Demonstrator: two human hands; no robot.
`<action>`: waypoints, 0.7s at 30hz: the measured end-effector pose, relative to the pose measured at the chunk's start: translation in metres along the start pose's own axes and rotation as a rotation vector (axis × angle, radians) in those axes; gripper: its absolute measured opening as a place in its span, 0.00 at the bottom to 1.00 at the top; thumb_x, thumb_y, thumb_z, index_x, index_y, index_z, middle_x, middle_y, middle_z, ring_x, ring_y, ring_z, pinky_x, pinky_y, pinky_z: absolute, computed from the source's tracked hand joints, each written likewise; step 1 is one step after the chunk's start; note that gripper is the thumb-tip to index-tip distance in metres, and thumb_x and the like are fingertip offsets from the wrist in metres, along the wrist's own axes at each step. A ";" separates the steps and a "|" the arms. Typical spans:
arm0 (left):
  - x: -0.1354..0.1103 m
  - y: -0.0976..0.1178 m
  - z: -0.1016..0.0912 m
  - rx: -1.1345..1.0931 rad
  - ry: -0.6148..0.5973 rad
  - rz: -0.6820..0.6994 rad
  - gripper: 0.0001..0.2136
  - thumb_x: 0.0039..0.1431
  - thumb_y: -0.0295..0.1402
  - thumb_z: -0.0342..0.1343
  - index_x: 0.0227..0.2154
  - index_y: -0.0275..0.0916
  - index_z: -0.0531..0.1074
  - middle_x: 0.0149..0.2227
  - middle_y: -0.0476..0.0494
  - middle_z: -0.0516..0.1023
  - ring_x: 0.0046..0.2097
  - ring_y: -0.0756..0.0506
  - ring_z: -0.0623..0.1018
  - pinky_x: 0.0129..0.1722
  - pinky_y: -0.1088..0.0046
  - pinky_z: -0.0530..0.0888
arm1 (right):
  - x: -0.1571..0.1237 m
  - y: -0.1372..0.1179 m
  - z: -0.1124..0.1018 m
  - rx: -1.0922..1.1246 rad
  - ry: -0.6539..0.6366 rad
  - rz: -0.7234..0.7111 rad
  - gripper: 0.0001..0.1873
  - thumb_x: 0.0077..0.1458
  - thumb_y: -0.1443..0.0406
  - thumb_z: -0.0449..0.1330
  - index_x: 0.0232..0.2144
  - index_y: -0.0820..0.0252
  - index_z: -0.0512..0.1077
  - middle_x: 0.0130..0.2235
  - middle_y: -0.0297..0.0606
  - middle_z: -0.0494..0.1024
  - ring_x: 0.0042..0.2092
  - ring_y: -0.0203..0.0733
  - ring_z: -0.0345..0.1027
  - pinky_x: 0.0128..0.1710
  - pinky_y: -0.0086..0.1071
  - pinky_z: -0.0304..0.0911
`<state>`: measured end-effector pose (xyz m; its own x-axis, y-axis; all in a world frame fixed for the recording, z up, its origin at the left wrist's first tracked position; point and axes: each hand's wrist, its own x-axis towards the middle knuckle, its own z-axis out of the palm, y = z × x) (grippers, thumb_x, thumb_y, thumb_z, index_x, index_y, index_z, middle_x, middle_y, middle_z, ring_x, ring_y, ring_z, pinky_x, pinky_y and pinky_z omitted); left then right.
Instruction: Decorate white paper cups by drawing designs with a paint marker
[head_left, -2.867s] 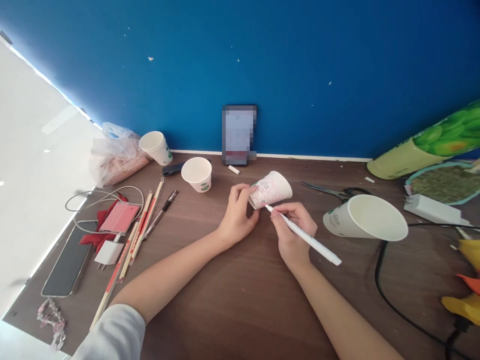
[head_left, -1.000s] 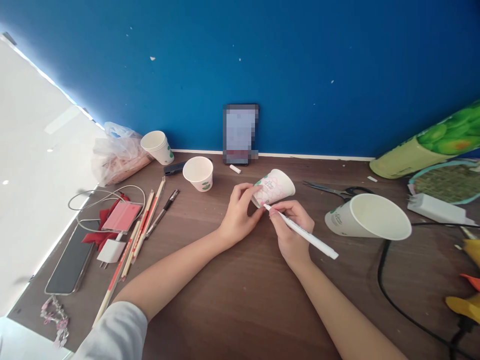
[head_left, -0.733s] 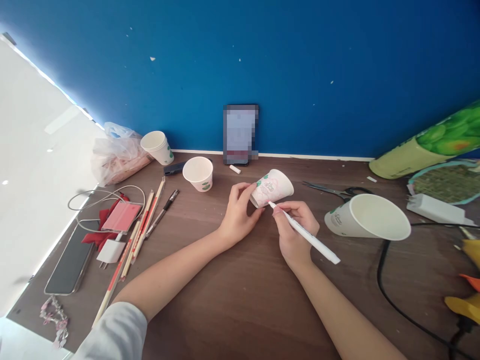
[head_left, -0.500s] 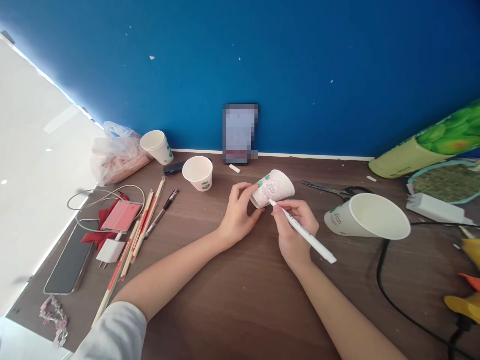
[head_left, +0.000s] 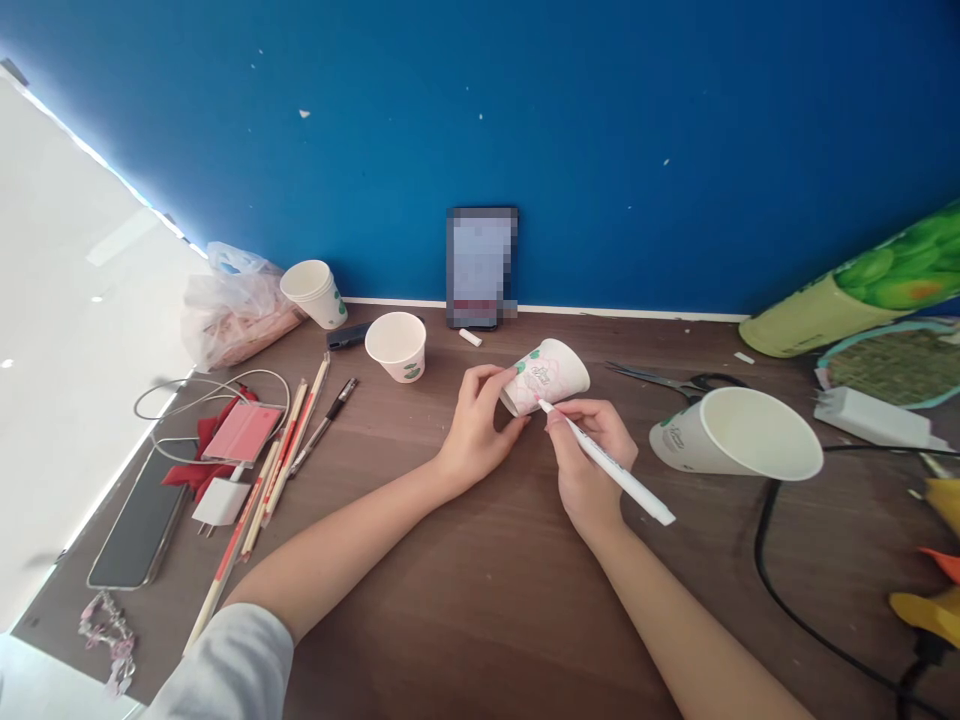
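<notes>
A white paper cup [head_left: 559,368] with green leaves, printed lettering and pink drawn lines lies tilted on its side, its mouth toward the upper right. My left hand [head_left: 480,425] grips it round the base end. Held like a pen in my right hand [head_left: 592,465] is a white marker [head_left: 619,470], whose pink tip touches the cup's side. The marker's back end points down to the right. A small white cap [head_left: 470,338] lies behind the hands, below a propped phone [head_left: 481,265] with a blurred screen.
To the right are scissors [head_left: 660,378], a larger paper cup [head_left: 697,440] and a black cable [head_left: 765,560]. Left stand a small paper cup [head_left: 397,350] and stacked cups [head_left: 319,300], with a pen [head_left: 324,428], several wooden sticks [head_left: 296,445] and a flat phone [head_left: 142,520] nearby. A blue wall [head_left: 570,150] rises behind.
Both hands, the cup and the marker keep almost the same place; the marker tip stays against the cup. The whole view has shifted very slightly.
</notes>
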<state>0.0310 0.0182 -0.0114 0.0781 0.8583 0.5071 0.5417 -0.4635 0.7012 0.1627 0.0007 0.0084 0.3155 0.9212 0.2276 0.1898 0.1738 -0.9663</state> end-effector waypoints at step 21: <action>-0.001 -0.001 0.001 0.015 0.024 0.049 0.23 0.53 0.24 0.58 0.51 0.43 0.62 0.48 0.41 0.63 0.51 0.43 0.71 0.51 0.61 0.72 | -0.001 -0.004 0.000 0.035 -0.051 -0.042 0.03 0.48 0.65 0.62 0.26 0.57 0.70 0.24 0.32 0.74 0.25 0.36 0.68 0.23 0.29 0.63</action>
<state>0.0311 0.0180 -0.0132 0.0853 0.8291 0.5525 0.5501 -0.5015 0.6677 0.1619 -0.0008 0.0123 0.2599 0.9293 0.2623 0.1692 0.2236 -0.9599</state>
